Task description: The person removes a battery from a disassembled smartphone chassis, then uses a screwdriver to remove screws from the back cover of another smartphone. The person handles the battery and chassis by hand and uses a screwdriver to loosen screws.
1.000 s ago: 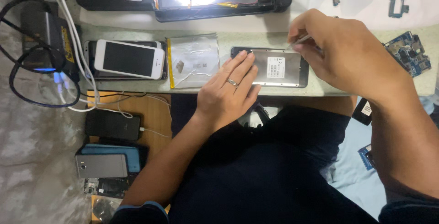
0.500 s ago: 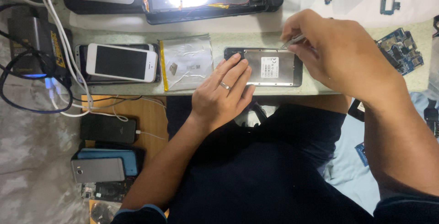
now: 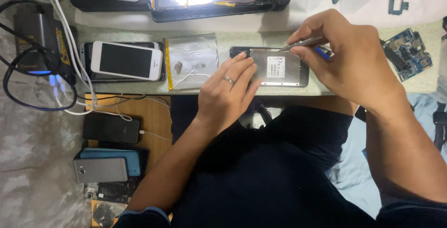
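Left hand (image 3: 226, 98): laid flat, fingers spread on the opened phone (image 3: 274, 67).
Right hand (image 3: 347, 60): fingers pinched around tweezers (image 3: 301, 44), tip over the phone.
Phone: at desk (image 3: 419, 81) edge.
Hidden: tweezers' rear.

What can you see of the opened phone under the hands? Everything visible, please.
The opened phone lies flat at the near edge of the bench, long side left to right, back off. A dull silver metal plate with a small white label covers most of it, inside a dark frame. The left hand presses fingertips on its left end. The right hand holds metal tweezers whose tip meets the plate's upper edge. A silver pouch lies just left, apart from it.
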